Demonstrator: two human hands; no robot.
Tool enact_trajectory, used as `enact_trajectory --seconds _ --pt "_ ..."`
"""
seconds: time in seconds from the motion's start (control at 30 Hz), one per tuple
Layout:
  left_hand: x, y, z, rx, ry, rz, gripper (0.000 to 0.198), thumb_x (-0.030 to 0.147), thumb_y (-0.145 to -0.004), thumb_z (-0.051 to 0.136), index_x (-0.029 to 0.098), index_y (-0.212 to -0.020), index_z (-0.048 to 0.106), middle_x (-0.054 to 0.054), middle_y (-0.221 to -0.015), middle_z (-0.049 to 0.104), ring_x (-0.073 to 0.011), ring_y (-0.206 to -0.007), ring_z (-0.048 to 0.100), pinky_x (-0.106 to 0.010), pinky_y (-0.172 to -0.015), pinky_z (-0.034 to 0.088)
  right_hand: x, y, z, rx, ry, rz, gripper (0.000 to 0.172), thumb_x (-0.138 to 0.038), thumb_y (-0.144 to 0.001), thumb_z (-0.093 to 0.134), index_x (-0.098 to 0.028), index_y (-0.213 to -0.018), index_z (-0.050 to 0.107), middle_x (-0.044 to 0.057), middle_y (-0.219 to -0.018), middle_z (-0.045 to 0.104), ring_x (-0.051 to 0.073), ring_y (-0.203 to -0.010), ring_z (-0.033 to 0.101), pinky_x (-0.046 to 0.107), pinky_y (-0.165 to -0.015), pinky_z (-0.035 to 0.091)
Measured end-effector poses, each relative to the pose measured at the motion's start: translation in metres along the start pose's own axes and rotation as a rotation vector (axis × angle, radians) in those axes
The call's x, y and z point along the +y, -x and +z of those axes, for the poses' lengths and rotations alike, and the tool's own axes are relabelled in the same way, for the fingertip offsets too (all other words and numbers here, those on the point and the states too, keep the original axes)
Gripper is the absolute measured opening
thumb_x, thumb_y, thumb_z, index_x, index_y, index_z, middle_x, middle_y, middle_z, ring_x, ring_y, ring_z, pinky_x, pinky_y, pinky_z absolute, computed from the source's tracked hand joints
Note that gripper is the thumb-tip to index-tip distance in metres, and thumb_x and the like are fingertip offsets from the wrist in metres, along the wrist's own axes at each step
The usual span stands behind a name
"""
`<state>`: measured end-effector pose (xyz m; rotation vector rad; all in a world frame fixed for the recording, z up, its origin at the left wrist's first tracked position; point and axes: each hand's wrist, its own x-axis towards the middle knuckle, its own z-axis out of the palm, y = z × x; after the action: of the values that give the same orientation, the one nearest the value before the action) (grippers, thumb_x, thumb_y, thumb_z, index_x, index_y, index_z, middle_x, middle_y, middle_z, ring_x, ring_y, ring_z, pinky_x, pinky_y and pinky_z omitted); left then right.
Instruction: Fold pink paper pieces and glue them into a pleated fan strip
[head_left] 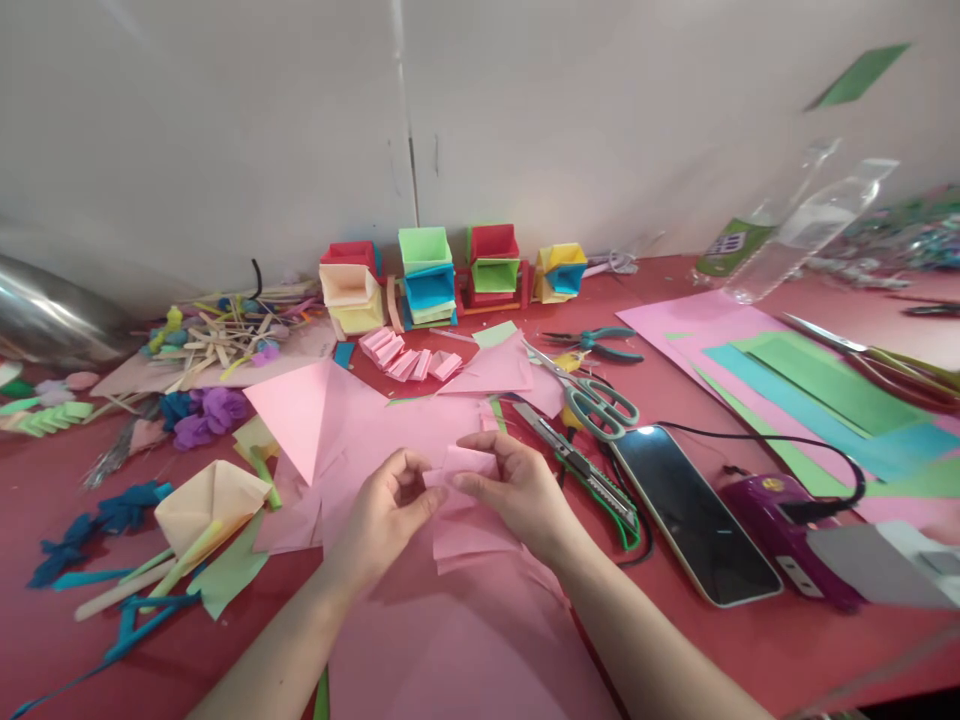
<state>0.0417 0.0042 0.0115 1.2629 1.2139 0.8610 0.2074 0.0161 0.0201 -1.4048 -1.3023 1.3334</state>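
Observation:
Both my hands meet over the middle of a red table [750, 640]. My left hand [386, 515] and my right hand [517, 490] each pinch one side of a small folded pink paper piece [463, 462], held just above larger pink sheets [420, 430] lying flat. Fingers of both hands are closed on the piece. A pink triangular folded sheet [296, 410] lies just left of my left hand.
Scissors [592, 395], a green utility knife [585, 470], a phone [690, 510] and a purple glue gun [787, 535] lie to the right. Folded paper boxes [427, 275], small pink folded pieces [405, 355], pliers [596, 342], craft sticks [225, 340], a plastic bottle [802, 225] and coloured sheets [825, 400] sit farther back.

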Motion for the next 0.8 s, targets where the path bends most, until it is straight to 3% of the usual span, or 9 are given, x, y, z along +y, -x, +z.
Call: enact_trajectory --seconds 0.1,0.2,0.37,0.57,0.8 --pt "0.001 0.001 0.001 -0.039 0.027 -0.017 0.025 0.027 -0.074 0.063 0.021 -0.093 0.049 0.002 -0.082 0.054 -0.0124 -0.074 0.052 -0.022 -0.067 0.041 0.003 0.0 0.003 0.003 0.056 0.003 0.035 -0.026 -0.062 0.072 -0.018 -0.094 0.062 -0.004 -0.069 0.055 0.01 -0.059 0.046 0.022 -0.056 0.039" --pt "0.003 0.001 0.0 -0.102 -0.033 -0.029 0.018 0.027 -0.074 0.063 0.018 -0.088 0.054 0.002 -0.08 0.054 -0.0126 -0.073 0.052 -0.022 -0.064 0.041 0.005 0.001 0.004 -0.036 0.017 0.041 0.035 -0.027 -0.063 0.072 -0.019 -0.096 0.063 -0.005 -0.061 0.051 0.009 -0.055 0.044 0.022 -0.052 0.037" --pt "0.0 0.001 -0.003 -0.051 -0.127 -0.1 0.028 0.03 -0.073 0.063 0.017 -0.097 0.058 0.003 -0.072 0.055 -0.0122 -0.065 0.05 -0.023 -0.061 0.04 0.003 0.0 -0.002 -0.062 -0.062 0.041 0.036 -0.031 -0.065 0.071 -0.017 -0.097 0.065 -0.002 -0.069 0.06 0.01 -0.06 0.052 0.023 -0.058 0.041" --pt "-0.006 0.0 -0.008 -0.001 -0.173 -0.119 0.04 0.032 -0.071 0.066 0.015 -0.107 0.061 -0.003 -0.084 0.063 -0.0183 -0.078 0.056 -0.029 -0.072 0.042 0.001 -0.001 -0.007 -0.051 -0.042 0.043 0.035 -0.033 -0.065 0.071 -0.015 -0.096 0.069 0.001 -0.069 0.067 0.013 -0.06 0.058 0.027 -0.061 0.045" --pt "-0.005 -0.001 -0.012 -0.086 -0.072 -0.114 0.04 0.03 -0.072 0.066 0.014 -0.108 0.059 -0.002 -0.08 0.064 -0.0188 -0.077 0.059 -0.029 -0.071 0.043 -0.003 0.0 -0.011 -0.095 -0.22 0.102 0.033 -0.039 -0.07 0.067 -0.015 -0.093 0.072 0.001 -0.068 0.068 0.013 -0.061 0.06 0.029 -0.064 0.048"
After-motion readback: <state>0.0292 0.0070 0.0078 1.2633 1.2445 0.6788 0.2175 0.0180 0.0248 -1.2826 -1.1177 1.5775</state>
